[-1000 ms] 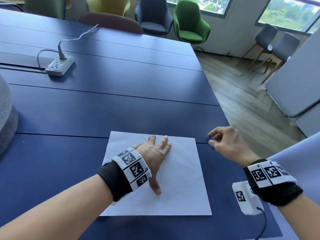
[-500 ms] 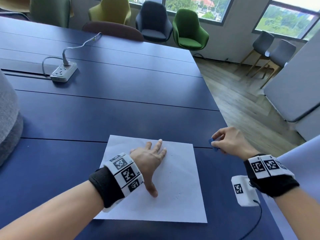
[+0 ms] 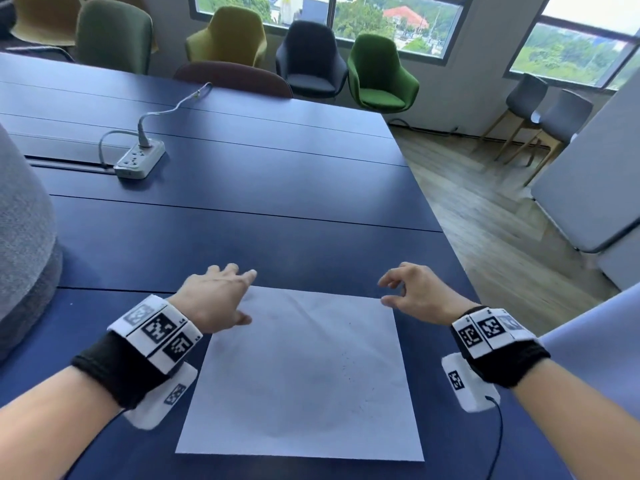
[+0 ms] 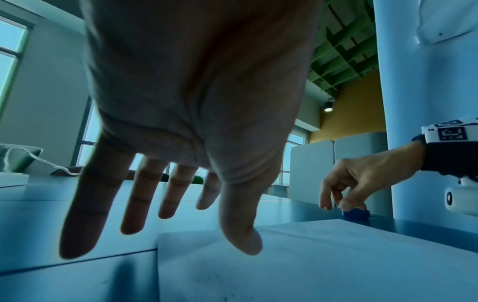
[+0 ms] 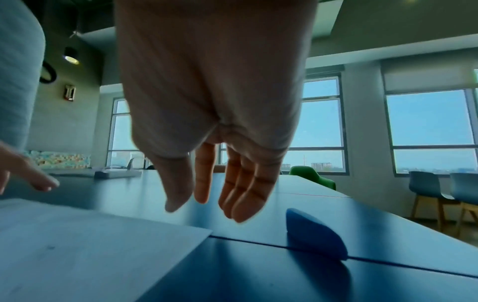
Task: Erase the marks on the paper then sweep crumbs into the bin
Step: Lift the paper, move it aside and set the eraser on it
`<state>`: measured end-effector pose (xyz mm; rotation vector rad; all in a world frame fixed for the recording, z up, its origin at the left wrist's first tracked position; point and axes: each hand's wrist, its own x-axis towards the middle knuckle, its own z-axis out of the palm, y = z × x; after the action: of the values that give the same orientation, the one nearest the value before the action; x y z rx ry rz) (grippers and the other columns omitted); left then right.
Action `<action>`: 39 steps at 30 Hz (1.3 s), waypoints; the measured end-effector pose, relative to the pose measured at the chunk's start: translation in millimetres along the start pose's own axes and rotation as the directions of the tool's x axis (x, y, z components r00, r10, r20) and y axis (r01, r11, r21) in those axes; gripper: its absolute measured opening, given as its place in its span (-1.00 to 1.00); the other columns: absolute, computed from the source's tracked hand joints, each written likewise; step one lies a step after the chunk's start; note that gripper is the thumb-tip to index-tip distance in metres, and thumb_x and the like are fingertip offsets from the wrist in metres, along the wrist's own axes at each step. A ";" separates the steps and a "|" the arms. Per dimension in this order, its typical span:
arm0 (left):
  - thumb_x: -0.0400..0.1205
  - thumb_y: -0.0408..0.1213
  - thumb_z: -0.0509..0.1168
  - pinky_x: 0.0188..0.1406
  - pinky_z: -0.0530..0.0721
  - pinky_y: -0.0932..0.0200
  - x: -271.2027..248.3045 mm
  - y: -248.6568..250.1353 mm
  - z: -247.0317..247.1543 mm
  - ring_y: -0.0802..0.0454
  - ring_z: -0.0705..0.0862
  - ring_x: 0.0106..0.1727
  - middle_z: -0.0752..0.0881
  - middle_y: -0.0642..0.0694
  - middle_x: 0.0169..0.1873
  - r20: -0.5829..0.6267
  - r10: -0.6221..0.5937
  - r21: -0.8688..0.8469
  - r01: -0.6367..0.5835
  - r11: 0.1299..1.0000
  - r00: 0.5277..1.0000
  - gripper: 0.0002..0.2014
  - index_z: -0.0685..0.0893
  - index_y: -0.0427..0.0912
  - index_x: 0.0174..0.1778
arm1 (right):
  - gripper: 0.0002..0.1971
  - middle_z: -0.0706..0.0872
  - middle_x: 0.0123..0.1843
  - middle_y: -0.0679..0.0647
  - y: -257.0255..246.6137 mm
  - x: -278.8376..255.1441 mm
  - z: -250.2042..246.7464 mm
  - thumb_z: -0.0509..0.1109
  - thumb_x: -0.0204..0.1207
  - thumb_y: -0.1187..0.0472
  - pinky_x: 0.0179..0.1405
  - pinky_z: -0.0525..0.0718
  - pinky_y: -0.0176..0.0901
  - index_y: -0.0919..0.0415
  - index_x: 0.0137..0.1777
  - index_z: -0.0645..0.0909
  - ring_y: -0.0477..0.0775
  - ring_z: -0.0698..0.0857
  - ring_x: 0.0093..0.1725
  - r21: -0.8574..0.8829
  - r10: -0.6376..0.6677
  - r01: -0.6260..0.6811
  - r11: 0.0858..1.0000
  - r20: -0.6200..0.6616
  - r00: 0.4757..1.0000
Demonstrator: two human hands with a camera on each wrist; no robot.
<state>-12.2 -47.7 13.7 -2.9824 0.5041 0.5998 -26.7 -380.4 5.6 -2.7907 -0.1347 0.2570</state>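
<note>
The white paper (image 3: 301, 368) lies flat on the blue table (image 3: 242, 237), near its front edge. Fine dark crumbs (image 3: 346, 368) dot the paper's right half. My left hand (image 3: 239, 296) hovers over the paper's far left corner with its fingers spread and holds nothing. Loosely curled and empty, my right hand (image 3: 391, 292) hangs at the far right corner. In the right wrist view the blue eraser (image 5: 315, 235) lies on the table just right of the fingers, apart from them. In the left wrist view the eraser (image 4: 355, 214) sits below the right thumb. The head view hides it behind that hand.
A white power strip (image 3: 138, 161) with its cable lies far left on the table. A grey rounded object (image 3: 20, 254) stands at the left edge. The table's right edge (image 3: 450, 258) drops to a wooden floor. Chairs (image 3: 377, 74) stand beyond the far end.
My right hand has let go of the blue eraser, which now lies on the table. My left hand has lifted off the paper and moved to its far left corner.
</note>
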 end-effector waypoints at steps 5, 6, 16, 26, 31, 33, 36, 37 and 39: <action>0.66 -0.08 0.31 0.16 0.57 0.02 7.9 -3.4 3.8 -0.11 0.41 0.36 0.35 -0.08 0.38 0.021 -0.014 0.016 0.013 1.000 1.000 -0.41 0.26 0.00 0.59 | -0.86 0.53 -0.02 -0.03 -2.1 15.2 7.1 0.56 0.39 0.12 -0.01 0.61 -0.22 -0.01 -0.15 0.64 -0.04 0.62 -0.08 -0.044 0.010 -0.005 0.999 0.123 0.992; 0.66 -0.11 0.31 0.13 0.58 0.03 8.8 -3.1 5.4 -0.11 0.41 0.34 0.34 -0.09 0.37 0.015 -0.007 0.030 0.006 1.000 1.000 -0.45 0.30 -0.01 0.56 | -0.87 0.53 -0.02 -0.02 -1.5 15.7 7.8 0.54 0.41 0.14 -0.02 0.61 -0.23 -0.02 -0.20 0.63 -0.04 0.62 -0.07 -0.042 0.010 -0.004 0.999 0.134 0.991; 0.61 -0.23 0.36 0.10 0.58 0.05 12.2 -7.9 3.3 -0.07 0.45 0.26 0.37 -0.06 0.29 -0.003 0.019 0.013 -0.019 1.000 1.000 -0.58 0.40 -0.05 0.36 | -0.84 0.64 -0.12 -0.06 -7.5 14.8 14.0 0.43 0.41 0.33 -0.18 0.61 -0.32 0.03 -0.16 0.61 -0.12 0.62 -0.19 0.010 -0.040 0.039 0.999 0.084 0.996; 0.68 -0.14 0.26 0.16 0.51 0.10 16.6 -30.0 7.1 0.03 0.51 0.23 0.46 0.04 0.13 -0.097 -0.023 -0.191 0.004 0.981 0.995 -0.77 0.49 0.01 0.25 | -0.82 0.68 -0.14 -0.09 -13.3 5.5 10.8 0.36 0.49 0.30 -0.06 0.69 -0.11 -0.04 -0.21 0.57 -0.04 0.66 -0.13 0.022 -0.050 0.049 0.999 0.035 0.998; 0.69 -0.12 0.32 -0.05 0.48 0.35 14.9 -52.9 18.6 0.18 0.60 -0.05 0.58 0.06 0.01 -0.166 0.025 -0.465 -0.100 0.880 0.986 -0.95 0.62 0.09 0.03 | -0.74 0.68 -0.29 -0.10 -20.5 -1.5 5.1 0.36 0.51 0.36 -0.30 0.59 -0.30 -0.04 -0.28 0.57 -0.21 0.64 -0.32 0.171 -0.046 0.066 0.983 -0.114 0.992; 0.69 -0.10 0.31 -0.19 0.56 0.34 12.3 -56.6 22.4 0.15 0.65 -0.16 0.69 0.04 -0.09 -0.176 0.006 -0.628 -0.117 0.769 0.984 -0.90 0.71 0.02 -0.05 | -0.75 0.67 -0.33 -0.07 -23.3 -1.3 4.9 0.36 0.51 0.37 -0.41 0.50 -0.38 -0.01 -0.28 0.57 -0.24 0.61 -0.44 0.218 -0.028 0.062 0.974 -0.156 0.987; 0.68 0.07 0.20 -0.32 0.68 0.17 1.3 -55.3 18.8 0.12 0.73 -0.23 0.82 0.03 -0.22 -0.110 -0.020 -0.840 -0.082 0.537 0.994 -0.64 0.78 -0.12 -0.07 | -0.78 0.68 -0.32 -0.02 -26.7 1.6 5.3 0.38 0.52 0.36 -0.42 0.50 -0.34 0.02 -0.26 0.58 -0.17 0.58 -0.49 0.258 0.004 0.048 0.965 -0.198 0.980; 0.64 0.21 0.15 -0.34 0.69 0.17 -3.0 -55.6 16.7 0.12 0.75 -0.21 0.84 -0.01 -0.19 -0.095 -0.015 -0.870 -0.076 0.486 0.995 -0.50 0.80 -0.14 -0.06 | -0.79 0.68 -0.32 -0.02 -27.5 3.1 4.9 0.38 0.52 0.36 -0.42 0.51 -0.32 0.04 -0.25 0.59 -0.17 0.58 -0.50 0.263 0.013 0.045 0.964 -0.214 0.977; 0.53 0.42 0.11 -0.36 0.70 0.16 -8.4 -58.4 15.2 0.03 0.76 -0.20 0.84 -0.09 -0.20 -0.102 -0.020 -0.920 -0.087 0.383 0.995 -0.30 0.82 -0.17 -0.07 | -0.83 0.68 -0.33 -0.02 -29.4 5.4 2.6 0.39 0.52 0.36 -0.44 0.53 -0.28 0.08 -0.23 0.60 -0.16 0.58 -0.51 0.280 0.028 0.044 0.959 -0.248 0.968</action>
<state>-5.9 11.8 2.5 -4.1124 0.2421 1.0274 -23.8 -351.2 12.2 -2.5083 -0.0431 -0.0760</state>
